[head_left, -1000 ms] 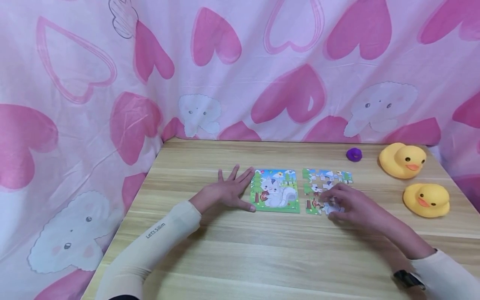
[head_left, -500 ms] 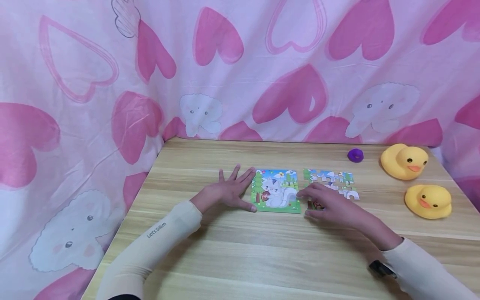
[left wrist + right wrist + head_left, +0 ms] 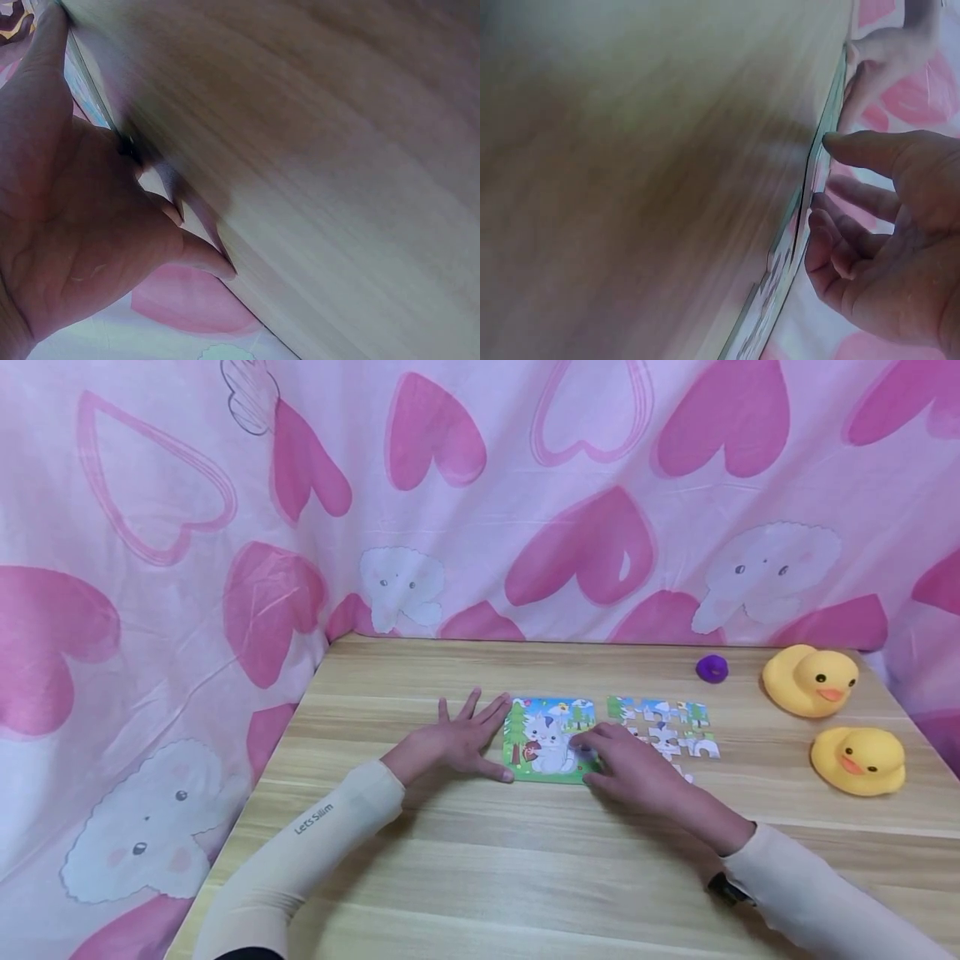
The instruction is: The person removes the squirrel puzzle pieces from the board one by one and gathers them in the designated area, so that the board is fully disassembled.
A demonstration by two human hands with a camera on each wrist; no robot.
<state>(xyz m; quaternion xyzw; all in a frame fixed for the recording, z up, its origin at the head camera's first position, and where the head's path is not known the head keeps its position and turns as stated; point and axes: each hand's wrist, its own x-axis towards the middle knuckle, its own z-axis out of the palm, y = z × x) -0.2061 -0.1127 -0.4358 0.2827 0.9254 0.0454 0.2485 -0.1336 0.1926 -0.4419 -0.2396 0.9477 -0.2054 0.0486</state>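
My left hand (image 3: 461,743) lies with spread fingers at the left edge of a square picture board (image 3: 534,774), printed with a white squirrel among trees. In the left wrist view its fingertips (image 3: 217,264) rest on the table. Bent loosely over the board's lower right part is my right hand (image 3: 626,764), hiding some of the squirrel's tail. The right wrist view shows its thumb (image 3: 855,150) at the board's edge and no object between thumb and fingers. Several jigsaw pieces (image 3: 663,739) with matching artwork lie right of the board, partly behind this hand.
Two yellow toy ducks (image 3: 810,681) stand at the right side of the wooden table (image 3: 480,860). Near the back sits a small purple toy (image 3: 712,669). A pink heart-patterned curtain (image 3: 465,527) hangs along the back and left sides.
My right hand has moved left, from over the loose jigsaw pieces onto the right part of the picture board, uncovering several pieces. The left hand has stayed in place.
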